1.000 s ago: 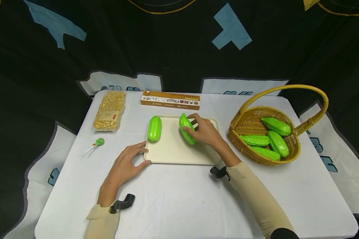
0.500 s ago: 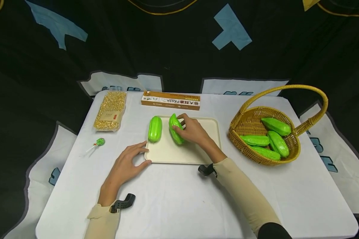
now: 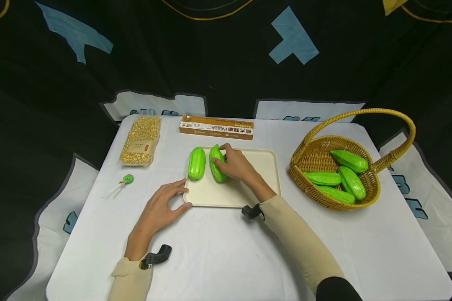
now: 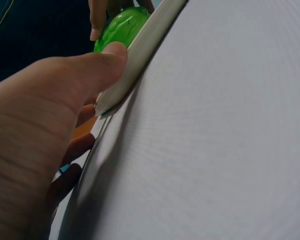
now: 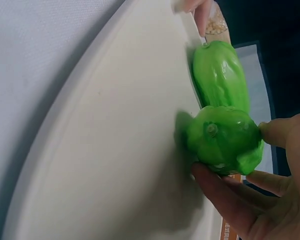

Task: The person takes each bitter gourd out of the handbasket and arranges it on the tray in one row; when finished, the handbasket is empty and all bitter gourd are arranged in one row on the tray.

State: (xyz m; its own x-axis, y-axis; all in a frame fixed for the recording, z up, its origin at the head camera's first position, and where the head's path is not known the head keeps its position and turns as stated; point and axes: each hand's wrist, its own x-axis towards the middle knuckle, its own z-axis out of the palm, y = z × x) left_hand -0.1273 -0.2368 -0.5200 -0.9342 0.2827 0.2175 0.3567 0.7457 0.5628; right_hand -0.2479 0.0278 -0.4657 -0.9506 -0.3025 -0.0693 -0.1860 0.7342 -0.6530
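Right hand (image 3: pixel 235 164) gripped ridged green gourd (image 3: pixel 215 164), lengthwise near-parallel to second green gourd (image 3: pixel 196 164) just left; left hand (image 3: pixel 160 207), fingers relaxed, touched cream rectangular tray (image 3: pixel 245 194).

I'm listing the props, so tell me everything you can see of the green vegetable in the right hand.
The held vegetable is bright, glossy green and elongated, with lengthwise ribs, a tapered end pointing away and a blunt near end bearing a small round mark. It looks like plastic. The right hand grips it between thumb and fingers over the left part of the tray, just right of a similar vegetable. Whether it touches the tray is unclear.
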